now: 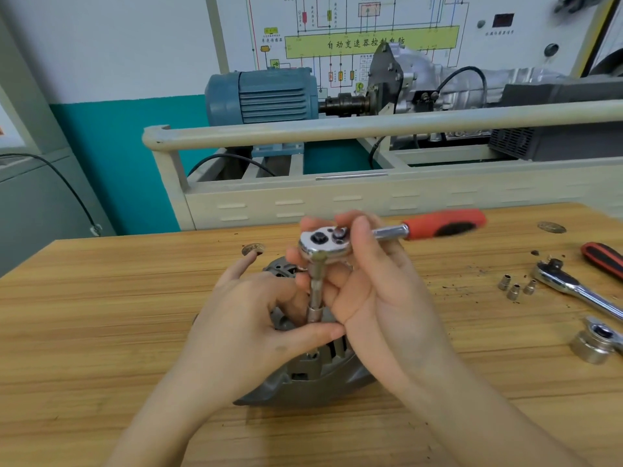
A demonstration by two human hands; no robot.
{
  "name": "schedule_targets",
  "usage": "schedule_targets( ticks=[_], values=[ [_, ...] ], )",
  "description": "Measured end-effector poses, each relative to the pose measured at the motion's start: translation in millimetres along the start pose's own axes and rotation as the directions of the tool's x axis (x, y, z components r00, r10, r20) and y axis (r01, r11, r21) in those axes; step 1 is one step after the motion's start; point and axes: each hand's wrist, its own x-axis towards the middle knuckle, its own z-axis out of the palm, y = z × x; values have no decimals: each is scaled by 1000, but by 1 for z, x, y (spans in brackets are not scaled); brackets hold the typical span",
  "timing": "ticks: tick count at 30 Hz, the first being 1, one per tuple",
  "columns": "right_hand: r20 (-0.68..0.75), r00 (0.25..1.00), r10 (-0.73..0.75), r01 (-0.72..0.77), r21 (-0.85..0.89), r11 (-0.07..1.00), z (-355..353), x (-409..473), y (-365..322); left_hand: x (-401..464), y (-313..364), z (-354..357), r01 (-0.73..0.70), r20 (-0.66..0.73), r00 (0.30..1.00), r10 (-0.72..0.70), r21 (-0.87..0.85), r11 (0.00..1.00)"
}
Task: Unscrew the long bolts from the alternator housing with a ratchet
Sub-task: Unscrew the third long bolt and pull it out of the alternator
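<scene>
The grey alternator housing (313, 369) lies on the wooden table (101, 315), mostly covered by both hands. A ratchet (323, 246) with a red and black handle (445, 224) stands over it on an extension bar and socket (316, 303) that point down into the housing. My right hand (374, 291) grips the ratchet head, thumb on its top and fingers curled behind the bar. My left hand (249, 318) rests on the housing, its thumb and fingers pinching the socket at the bar's lower end. The bolt under the socket is hidden.
A second ratchet (573, 284) and a red-handled tool (603, 257) lie at the right, with three small sockets (515, 286) beside them and a large socket (593, 342) nearer the edge. Two round metal pieces (253, 248) (551, 227) lie farther back. A training bench with a blue motor (263, 96) stands behind the table.
</scene>
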Motion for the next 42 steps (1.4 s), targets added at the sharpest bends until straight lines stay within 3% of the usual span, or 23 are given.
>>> schedule_targets(
  ticks=[2, 8, 14, 21, 24, 27, 29, 35, 42],
  values=[
    [41, 999, -21, 21, -10, 1000, 0, -1, 1, 1, 0, 0, 1, -4, 1000, -1, 11, 1000],
    [59, 998, 12, -11, -20, 1000, -2, -1, 1, -2, -1, -9, -42, 173, 983, 60, -108, 993],
    [47, 989, -137, 143, -172, 975, -4, -5, 4, -1, 2, 0, -1, -14, 1000, 1, -38, 999],
    [75, 997, -12, 19, -90, 996, -1, -2, 0, -2, -2, -7, -13, 157, 987, 33, -123, 992],
    [54, 999, 2, 1, -62, 998, -1, -1, 0, -1, -2, -4, 20, 114, 993, -6, -117, 993],
    [35, 997, -71, 74, -95, 993, -4, -2, 3, -1, 0, 2, 19, -5, 1000, -20, -49, 999],
    [52, 993, -107, 114, -143, 983, -3, -3, 3, 0, 1, 2, 21, -13, 1000, -21, -26, 999],
    [59, 998, -20, 26, -96, 995, -3, -2, 0, -2, -3, -8, -20, 178, 983, 39, -110, 994],
    [56, 997, -60, 66, -97, 993, -1, -4, 2, -2, 1, 1, 7, 24, 1000, -7, -37, 999]
  ],
)
